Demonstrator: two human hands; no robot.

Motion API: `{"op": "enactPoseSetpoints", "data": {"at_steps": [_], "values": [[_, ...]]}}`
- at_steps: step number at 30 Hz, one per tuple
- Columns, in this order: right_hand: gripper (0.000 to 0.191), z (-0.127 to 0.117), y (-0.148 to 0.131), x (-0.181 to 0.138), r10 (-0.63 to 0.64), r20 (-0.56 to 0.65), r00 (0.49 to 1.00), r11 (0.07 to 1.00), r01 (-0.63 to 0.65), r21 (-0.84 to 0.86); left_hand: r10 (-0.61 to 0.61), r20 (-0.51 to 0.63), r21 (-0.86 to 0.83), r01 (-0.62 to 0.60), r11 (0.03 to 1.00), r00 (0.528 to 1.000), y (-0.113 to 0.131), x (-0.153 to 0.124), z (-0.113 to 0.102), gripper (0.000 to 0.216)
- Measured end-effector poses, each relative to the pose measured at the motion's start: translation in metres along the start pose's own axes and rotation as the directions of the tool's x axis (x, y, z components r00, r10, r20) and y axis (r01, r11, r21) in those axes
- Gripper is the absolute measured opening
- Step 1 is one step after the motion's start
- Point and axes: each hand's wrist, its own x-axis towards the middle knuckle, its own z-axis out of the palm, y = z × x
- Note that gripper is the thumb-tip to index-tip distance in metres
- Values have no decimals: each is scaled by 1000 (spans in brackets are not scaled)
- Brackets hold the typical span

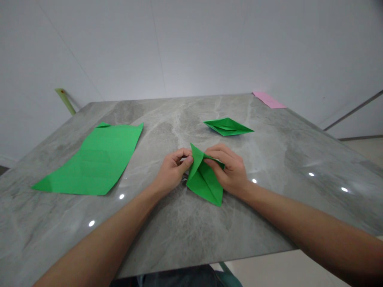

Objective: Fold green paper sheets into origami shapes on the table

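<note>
A partly folded piece of green paper [206, 181] is held just over the table between both hands, its layers spread and creased. My left hand [175, 165] pinches its left edge between thumb and forefinger. On the other side, my right hand [229, 167] grips the upper right edge, thumb in front and fingers behind, which hides part of that edge. Beyond the hands lies a folded green paper shape [228, 126], long and pointed at both ends, with nothing touching it.
A large green paper sheet [101, 159] with curled corners lies on the left of the grey marbled table [161, 131]. At the far right edge rests a pink paper [269, 99]. A white wall [191, 48] stands behind the table, and a yellow-green strip [66, 101] leans at its left.
</note>
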Motion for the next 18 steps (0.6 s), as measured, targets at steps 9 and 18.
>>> {"op": "enactPoseSetpoints", "data": {"at_steps": [9,18], "values": [[31,-2,4,0,-101,92,991,994,96,47,38,0,84,-38,996,999,3,-1,-2,37],[22,-8,3,2,-136,179,974,987,150,-64,33,-25,127,-30,991,999,4,-3,-2,38]]}}
